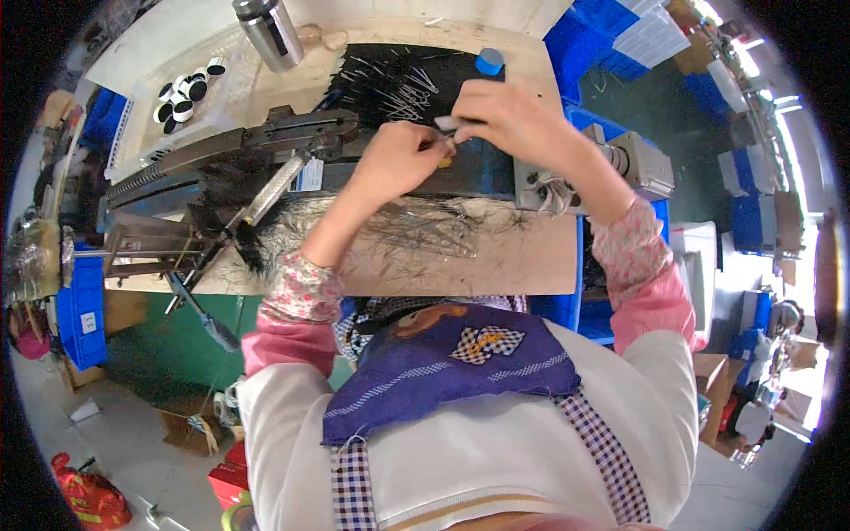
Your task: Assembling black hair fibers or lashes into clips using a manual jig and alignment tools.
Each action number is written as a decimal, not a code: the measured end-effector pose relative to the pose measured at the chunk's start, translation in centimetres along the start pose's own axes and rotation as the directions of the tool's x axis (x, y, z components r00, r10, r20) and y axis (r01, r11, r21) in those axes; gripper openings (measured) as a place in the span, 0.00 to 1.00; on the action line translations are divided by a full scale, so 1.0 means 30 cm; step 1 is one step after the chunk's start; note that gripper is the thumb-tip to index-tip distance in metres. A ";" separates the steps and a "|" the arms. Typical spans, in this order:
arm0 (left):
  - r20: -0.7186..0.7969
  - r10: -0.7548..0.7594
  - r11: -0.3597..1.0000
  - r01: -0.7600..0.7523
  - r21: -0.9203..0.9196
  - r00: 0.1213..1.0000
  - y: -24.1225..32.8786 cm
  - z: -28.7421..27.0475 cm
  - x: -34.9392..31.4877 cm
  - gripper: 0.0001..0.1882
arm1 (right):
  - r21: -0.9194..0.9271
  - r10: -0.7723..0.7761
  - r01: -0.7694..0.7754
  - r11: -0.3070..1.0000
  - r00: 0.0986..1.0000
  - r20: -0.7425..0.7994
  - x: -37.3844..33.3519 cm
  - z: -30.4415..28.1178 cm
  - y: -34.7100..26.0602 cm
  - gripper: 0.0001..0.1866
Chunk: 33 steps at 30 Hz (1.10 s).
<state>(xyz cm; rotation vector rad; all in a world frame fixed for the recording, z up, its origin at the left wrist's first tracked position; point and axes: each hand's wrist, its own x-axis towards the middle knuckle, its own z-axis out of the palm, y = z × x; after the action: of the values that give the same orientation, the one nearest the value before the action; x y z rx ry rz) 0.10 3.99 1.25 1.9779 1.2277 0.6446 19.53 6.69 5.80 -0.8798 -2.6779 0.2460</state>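
Observation:
My left hand [400, 161] and my right hand [513, 122] meet over the work table [540, 252], both with fingers pinched together. Something small and greyish sits between their fingertips, too small and too covered to name. Behind the hands a black mat [372, 66] carries several thin metal wire pieces [414, 96], some with looped ends. A round blue cap [489, 61] rests at the mat's far right corner. Dark loose bristles [416, 226] lie scattered on the wood in front of my hands.
A dark metal bench device with a spring [239, 150] stands left. Behind it a white plastic basket [133, 115] holds several black-and-white cylinders [183, 97], beside a steel thermos [268, 35]. A grey metal block [651, 164] is at the right, with blue bins [575, 53] beyond.

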 end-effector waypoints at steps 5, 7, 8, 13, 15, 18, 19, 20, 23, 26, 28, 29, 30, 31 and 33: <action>-0.166 0.327 0.723 -0.134 0.678 0.930 0.022 -0.055 -0.056 0.06 | -0.034 -0.142 0.139 0.990 0.983 -0.114 0.030 0.077 0.004 0.07; -0.165 0.390 0.662 -0.152 0.734 0.906 0.021 -0.086 -0.078 0.04 | 0.003 -0.142 0.146 0.989 0.963 -0.229 0.044 0.105 0.006 0.08; -0.168 0.379 0.658 -0.138 0.740 0.910 0.018 -0.095 -0.098 0.04 | 0.013 -0.152 0.159 0.987 0.960 -0.233 0.058 0.119 -0.002 0.08; -0.664 0.607 0.757 -0.064 0.650 0.437 -0.045 -0.113 -0.186 0.08 | 0.254 -0.101 0.209 0.944 0.918 -0.382 0.136 0.152 -0.031 0.08; -0.738 0.285 0.949 -0.070 0.309 0.611 -0.076 -0.020 -0.312 0.14 | 0.332 -0.067 0.199 0.922 0.926 -0.371 0.170 0.173 -0.037 0.08; -0.222 -0.443 0.426 -0.015 -0.905 0.869 -0.103 0.031 -0.360 0.23 | 0.296 -0.038 0.110 0.949 0.970 -0.240 0.211 0.200 -0.018 0.11; -0.030 -0.346 -0.005 -0.034 -0.999 0.938 -0.153 -0.014 -0.361 0.29 | 0.301 -0.031 0.110 0.947 0.967 -0.254 0.211 0.197 -0.024 0.11; 0.106 -0.111 -0.592 0.020 -0.806 0.988 -0.204 -0.074 -0.351 0.36 | 0.314 0.002 0.064 0.947 0.979 -0.205 0.210 0.188 -0.033 0.11; 0.152 0.035 -0.557 0.145 -0.818 0.988 -0.039 -0.176 -0.290 0.30 | 0.328 0.078 -0.027 0.944 0.987 -0.142 0.210 0.196 -0.023 0.10; 0.059 -0.367 0.297 0.177 -0.939 0.928 0.022 -0.096 -0.282 0.22 | 0.272 -0.023 0.066 0.960 0.987 -0.160 0.223 0.209 -0.025 0.09; -0.418 -0.297 0.880 0.077 -0.468 0.858 -0.172 0.099 -0.284 0.12 | 0.259 0.048 -0.014 0.966 0.991 -0.126 0.233 0.197 -0.070 0.08; -0.415 -0.303 0.876 0.079 -0.476 0.858 -0.182 0.093 -0.264 0.12 | 0.259 0.050 -0.018 0.966 0.992 -0.117 0.233 0.203 -0.061 0.08; -0.365 -0.309 0.892 0.134 -0.432 0.878 -0.180 0.073 -0.259 0.13 | 0.170 0.014 0.020 0.985 0.981 -0.193 0.242 0.212 -0.052 0.08; -0.319 -0.336 0.898 0.199 -0.392 0.886 -0.167 0.064 -0.284 0.14 | 0.088 -0.040 0.064 0.994 0.966 -0.254 0.235 0.222 -0.073 0.09; -0.353 -0.319 0.899 0.162 -0.407 0.879 -0.173 0.037 -0.325 0.10 | -0.043 -0.105 0.096 0.994 0.937 -0.333 0.176 0.207 -0.131 0.12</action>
<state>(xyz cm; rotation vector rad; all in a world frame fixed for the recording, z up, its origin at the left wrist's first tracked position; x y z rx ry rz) -6.07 -3.63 -3.93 1.3827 1.4521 1.1118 11.21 6.34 2.25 -0.7150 -2.4027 0.0328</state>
